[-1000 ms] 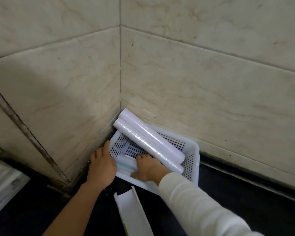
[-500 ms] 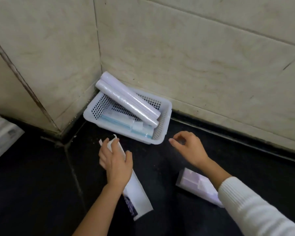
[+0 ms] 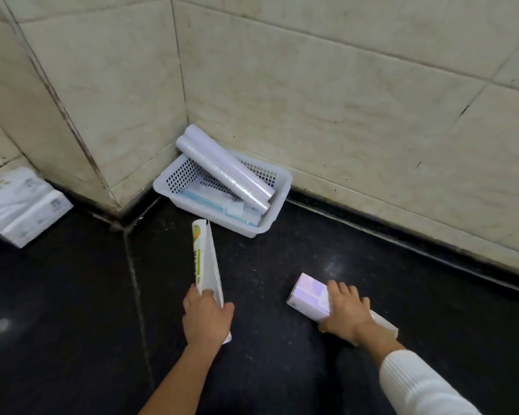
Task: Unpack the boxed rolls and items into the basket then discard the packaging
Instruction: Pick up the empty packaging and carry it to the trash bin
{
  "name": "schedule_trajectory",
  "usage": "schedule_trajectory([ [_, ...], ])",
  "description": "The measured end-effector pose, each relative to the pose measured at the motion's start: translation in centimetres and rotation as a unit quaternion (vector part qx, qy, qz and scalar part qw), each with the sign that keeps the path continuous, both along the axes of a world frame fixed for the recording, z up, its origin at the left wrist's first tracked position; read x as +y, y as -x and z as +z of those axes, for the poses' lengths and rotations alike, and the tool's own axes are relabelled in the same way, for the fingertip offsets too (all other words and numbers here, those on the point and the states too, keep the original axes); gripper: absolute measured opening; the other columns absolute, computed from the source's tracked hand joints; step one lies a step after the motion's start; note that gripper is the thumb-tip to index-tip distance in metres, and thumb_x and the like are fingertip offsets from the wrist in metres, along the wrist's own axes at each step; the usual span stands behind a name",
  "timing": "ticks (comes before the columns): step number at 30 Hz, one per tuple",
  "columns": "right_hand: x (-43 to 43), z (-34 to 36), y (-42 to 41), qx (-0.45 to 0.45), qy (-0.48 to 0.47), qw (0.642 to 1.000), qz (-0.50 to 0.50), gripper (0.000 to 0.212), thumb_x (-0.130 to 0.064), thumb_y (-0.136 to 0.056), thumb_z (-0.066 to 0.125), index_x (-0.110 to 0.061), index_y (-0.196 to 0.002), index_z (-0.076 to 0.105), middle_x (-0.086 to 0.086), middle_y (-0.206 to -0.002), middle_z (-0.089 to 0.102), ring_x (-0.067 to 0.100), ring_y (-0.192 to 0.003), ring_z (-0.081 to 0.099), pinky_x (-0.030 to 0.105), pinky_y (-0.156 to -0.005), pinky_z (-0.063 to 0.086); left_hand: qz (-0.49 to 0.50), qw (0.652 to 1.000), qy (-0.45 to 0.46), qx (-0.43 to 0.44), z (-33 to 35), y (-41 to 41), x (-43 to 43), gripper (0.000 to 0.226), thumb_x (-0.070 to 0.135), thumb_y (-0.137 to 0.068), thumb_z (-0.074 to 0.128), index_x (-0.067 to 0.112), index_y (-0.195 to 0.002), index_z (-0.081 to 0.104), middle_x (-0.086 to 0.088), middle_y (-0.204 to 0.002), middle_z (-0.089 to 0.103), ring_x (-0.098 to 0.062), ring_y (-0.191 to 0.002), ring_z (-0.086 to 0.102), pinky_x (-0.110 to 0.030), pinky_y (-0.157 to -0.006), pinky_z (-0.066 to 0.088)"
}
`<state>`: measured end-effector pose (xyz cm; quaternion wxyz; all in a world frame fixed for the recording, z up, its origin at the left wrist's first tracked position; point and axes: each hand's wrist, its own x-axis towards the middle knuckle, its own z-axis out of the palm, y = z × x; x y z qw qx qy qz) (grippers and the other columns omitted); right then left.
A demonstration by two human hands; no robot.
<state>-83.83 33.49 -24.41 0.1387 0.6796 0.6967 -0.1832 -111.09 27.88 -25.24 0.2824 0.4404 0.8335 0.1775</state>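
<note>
The basket [image 3: 277,215], a white perforated plastic tray, sits on the black floor [image 3: 57,324] pushed into the corner where two tiled walls [image 3: 342,100] meet. It already holds two long white rolls [image 3: 225,170] lying side by side, their upper ends propped on the back corner rim and leaning toward the wall corner, and flat blue-and-white packets [image 3: 210,203] along its near side. Off at the floor's left edge, against the wall, lies a white printed pack [image 3: 21,205], well apart from the work.

Nearer the person, the left hand [image 3: 206,317] is closed around the lower end of a long, opened white carton [image 3: 207,262] with green print, lifting it so its open end points toward the basket; it looks empty, though its inside cannot be seen fully. The right hand [image 3: 346,314], sleeve in white knit, is pressed down over a shorter purple-tinted box [image 3: 310,299] lying on the floor, fingers curled over its top; whether it is fully gripped or only covered I cannot tell.

By my judgement the unpacking is largely done and the step in hand is gathering packaging. The next move calls for lifting the purple box, checking whether anything remains inside it, and then carrying both cartons away to be discarded; no bin is in view.
</note>
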Motion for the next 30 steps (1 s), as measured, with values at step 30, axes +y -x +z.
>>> schedule_trajectory([
  [30,-34.5,2.1,5.9,0.305,0.241,0.85,0.357,0.072,-0.044,-0.068,0.079,-0.012,-0.121,0.042,0.006,-0.115,0.054,0.021,-0.092,0.054,0.028,-0.075,0.043,0.55,0.828,-0.072,-0.08,4.2,-20.7,-49.7,0.015,0.017,-0.078,0.06,0.018,-0.067,0.05,-0.009,-0.07,0.059,-0.026,-0.061,0.056,-0.023,-0.048,0.04],
])
